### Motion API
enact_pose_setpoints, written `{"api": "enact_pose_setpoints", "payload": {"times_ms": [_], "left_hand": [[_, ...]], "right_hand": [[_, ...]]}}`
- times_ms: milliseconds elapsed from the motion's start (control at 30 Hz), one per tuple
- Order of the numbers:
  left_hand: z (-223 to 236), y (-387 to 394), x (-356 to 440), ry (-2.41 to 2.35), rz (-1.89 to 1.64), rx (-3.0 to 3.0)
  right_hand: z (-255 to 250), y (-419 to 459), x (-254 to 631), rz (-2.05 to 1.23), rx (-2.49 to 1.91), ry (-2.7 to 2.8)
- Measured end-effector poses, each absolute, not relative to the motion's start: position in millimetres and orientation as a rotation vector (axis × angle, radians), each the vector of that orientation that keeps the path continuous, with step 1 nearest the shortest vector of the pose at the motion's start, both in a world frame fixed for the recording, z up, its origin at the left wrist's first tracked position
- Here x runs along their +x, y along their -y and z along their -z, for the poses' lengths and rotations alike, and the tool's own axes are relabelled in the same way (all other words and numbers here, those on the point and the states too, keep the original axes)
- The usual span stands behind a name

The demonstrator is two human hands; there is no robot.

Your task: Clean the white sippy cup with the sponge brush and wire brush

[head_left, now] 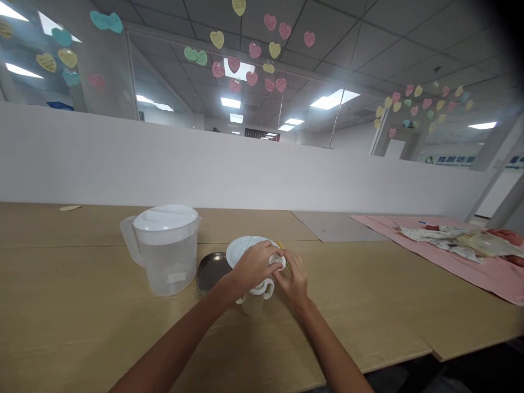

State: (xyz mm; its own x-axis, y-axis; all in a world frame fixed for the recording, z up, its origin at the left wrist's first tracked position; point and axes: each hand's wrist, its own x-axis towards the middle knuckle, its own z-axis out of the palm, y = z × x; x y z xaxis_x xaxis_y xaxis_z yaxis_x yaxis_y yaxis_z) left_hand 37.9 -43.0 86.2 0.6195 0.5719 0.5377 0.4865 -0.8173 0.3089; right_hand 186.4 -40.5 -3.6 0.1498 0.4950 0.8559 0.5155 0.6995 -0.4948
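Between the fingertips of both hands is a small white round bottle lid (277,262) with a clear-looking centre. My left hand (254,266) grips it from the left, fingers curled over the top. From the right, my right hand (293,277) pinches its edge. Just below them a clear baby bottle (252,305) with white side handles (268,289) stands upright on the table; my left hand hides part of its top. Behind the hands lies a white plate (237,249), and a round metal tray (210,272) is left of the bottle.
A lidded clear plastic pitcher (170,262) with liquid stands at the left on the wooden table (360,311). Something yellow sits partly hidden behind my right hand. Far right, a pink cloth (393,229) carries plastic packets (466,240). A white partition (245,174) runs along the back.
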Motion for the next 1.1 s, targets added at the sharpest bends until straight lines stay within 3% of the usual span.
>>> {"api": "enact_pose_setpoints", "payload": {"times_ms": [533, 700, 933, 1100], "left_hand": [[-107.4, 16.0, -5.3, -0.628, -0.725, 2.152], [-86.6, -6.5, -12.8, -0.983, -0.809, 2.412], [-45.7, -23.5, -6.4, -1.249, -0.473, 2.664], [-91.1, 0.4, -12.7, -1.265, -0.807, 2.702]], "right_hand": [[1.6, 43.6, 186.2, -0.112, -0.849, 1.570], [2.9, 33.1, 190.4, 0.067, -1.081, 1.329], [17.9, 19.6, 191.8, 0.046, -1.417, 1.559], [16.8, 18.7, 189.8, 0.065, -1.453, 1.656]]}}
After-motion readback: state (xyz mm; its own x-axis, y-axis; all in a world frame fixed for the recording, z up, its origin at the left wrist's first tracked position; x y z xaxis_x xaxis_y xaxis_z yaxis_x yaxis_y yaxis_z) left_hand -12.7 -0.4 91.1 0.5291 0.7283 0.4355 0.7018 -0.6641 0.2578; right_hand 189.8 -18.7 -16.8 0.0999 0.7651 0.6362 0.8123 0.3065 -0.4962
